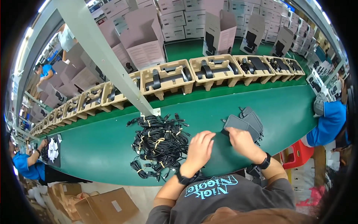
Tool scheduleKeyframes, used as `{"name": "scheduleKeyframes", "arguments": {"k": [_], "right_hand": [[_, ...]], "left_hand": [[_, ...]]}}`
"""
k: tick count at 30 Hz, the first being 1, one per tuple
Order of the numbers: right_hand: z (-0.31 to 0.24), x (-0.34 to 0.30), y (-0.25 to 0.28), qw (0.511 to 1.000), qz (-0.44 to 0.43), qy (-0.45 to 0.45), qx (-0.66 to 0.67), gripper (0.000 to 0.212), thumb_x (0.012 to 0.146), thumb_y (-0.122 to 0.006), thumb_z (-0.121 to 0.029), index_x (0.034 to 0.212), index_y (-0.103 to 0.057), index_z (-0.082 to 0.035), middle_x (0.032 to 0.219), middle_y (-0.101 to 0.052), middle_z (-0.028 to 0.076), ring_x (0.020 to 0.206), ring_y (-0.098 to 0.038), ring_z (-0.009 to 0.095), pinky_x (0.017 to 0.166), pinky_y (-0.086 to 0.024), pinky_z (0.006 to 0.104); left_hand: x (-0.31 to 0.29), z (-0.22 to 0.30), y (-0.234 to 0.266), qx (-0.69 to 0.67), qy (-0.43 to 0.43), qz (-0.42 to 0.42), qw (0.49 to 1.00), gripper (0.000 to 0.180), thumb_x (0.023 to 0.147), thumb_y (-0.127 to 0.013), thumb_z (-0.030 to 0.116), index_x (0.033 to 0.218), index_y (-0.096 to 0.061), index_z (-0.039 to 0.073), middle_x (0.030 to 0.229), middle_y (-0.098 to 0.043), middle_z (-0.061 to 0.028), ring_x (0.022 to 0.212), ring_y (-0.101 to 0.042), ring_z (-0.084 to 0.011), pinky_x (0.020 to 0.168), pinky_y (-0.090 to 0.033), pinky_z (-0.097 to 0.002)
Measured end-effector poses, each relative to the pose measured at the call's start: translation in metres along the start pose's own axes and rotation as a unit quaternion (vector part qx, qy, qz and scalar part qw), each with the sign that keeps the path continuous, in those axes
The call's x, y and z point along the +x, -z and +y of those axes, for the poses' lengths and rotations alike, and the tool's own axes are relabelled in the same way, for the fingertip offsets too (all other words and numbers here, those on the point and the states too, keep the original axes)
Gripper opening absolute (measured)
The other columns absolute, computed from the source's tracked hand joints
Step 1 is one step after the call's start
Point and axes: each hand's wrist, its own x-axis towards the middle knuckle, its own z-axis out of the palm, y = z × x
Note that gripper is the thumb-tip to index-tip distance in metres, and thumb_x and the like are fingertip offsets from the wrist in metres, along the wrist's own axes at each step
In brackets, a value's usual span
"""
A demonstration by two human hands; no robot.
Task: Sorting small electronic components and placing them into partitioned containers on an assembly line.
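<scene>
My left hand (200, 150) is over the green table, its fingers stretched out and slightly bent, with nothing visible in them. Just left of it lies a large heap of black cables (158, 140), coiled and tied with pale yellow bands. My right hand (244, 142) is closed at the left corner of a dark grey flat plate (237, 123), fingertips on its edge. Beneath and beside that plate are other dark grey flat plates (254, 120) with small tabs, loosely stacked. The right hand partly hides them. Black bands circle both my wrists.
Beyond the green table (97, 145) runs a row of tan moulded trays (167, 81) holding black parts. A white metal post (100, 48) rises behind the cables. Open boxes (220, 31) stand farther back. People in blue sit at left and right, near a red stool (298, 155).
</scene>
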Motion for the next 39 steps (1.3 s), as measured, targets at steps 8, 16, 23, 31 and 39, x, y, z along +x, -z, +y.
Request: {"name": "scheduleKeyframes", "arguments": {"k": [8,16,23,31,39], "right_hand": [[0.073,0.118,0.022,0.888,0.214,-0.106,0.394,0.020,0.084,-0.053,-0.006,0.102,-0.047,-0.001,0.086,-0.050,-0.001,0.082,-0.046,0.006,0.072,-0.039,0.0196],[0.129,0.243,0.018,0.821,0.307,-0.102,0.470,0.020,0.086,-0.048,-0.005,0.106,-0.046,0.000,0.093,-0.059,0.006,0.086,-0.054,0.010,0.077,-0.042,0.0231],[0.158,0.260,0.005,0.908,0.210,-0.185,0.313,0.029,0.085,-0.050,-0.006,0.113,-0.045,0.002,0.089,-0.061,0.008,0.081,-0.057,0.014,0.071,-0.045,0.0268],[0.110,0.230,0.002,0.938,0.291,-0.085,-0.170,0.031,0.073,-0.063,-0.023,0.098,-0.058,-0.006,0.103,-0.048,0.013,0.097,-0.046,0.032,0.079,-0.039,0.0406],[-0.081,0.139,-0.002,0.922,-0.136,0.320,0.169,0.042,0.085,-0.051,-0.026,0.120,-0.044,-0.005,0.104,-0.056,0.015,0.096,-0.054,0.026,0.083,-0.041,0.0376]], "left_hand": [[0.002,-0.085,0.114,0.367,0.098,0.056,0.924,0.040,0.069,-0.050,-0.003,0.109,-0.047,0.001,0.109,-0.050,-0.0142,0.108,-0.043,-0.0306,0.092,-0.032,-0.0417],[-0.008,-0.117,0.115,0.354,0.212,0.063,0.909,0.041,0.066,-0.062,0.002,0.105,-0.051,0.007,0.097,-0.053,-0.0089,0.097,-0.048,-0.0277,0.084,-0.036,-0.0377],[-0.016,-0.114,0.121,0.307,0.215,0.129,0.918,0.036,0.062,-0.067,0.001,0.094,-0.052,0.008,0.087,-0.053,-0.0063,0.088,-0.048,-0.0264,0.081,-0.036,-0.0368],[-0.002,-0.085,0.134,0.300,0.081,0.187,0.932,0.032,0.064,-0.062,-0.001,0.094,-0.054,0.008,0.087,-0.051,-0.0095,0.087,-0.049,-0.0280,0.081,-0.036,-0.0382],[0.013,-0.033,0.111,0.140,-0.105,0.091,0.980,0.045,0.066,-0.056,-0.003,0.110,-0.050,0.004,0.090,-0.052,-0.0104,0.082,-0.051,-0.0270,0.073,-0.043,-0.0362]]}}
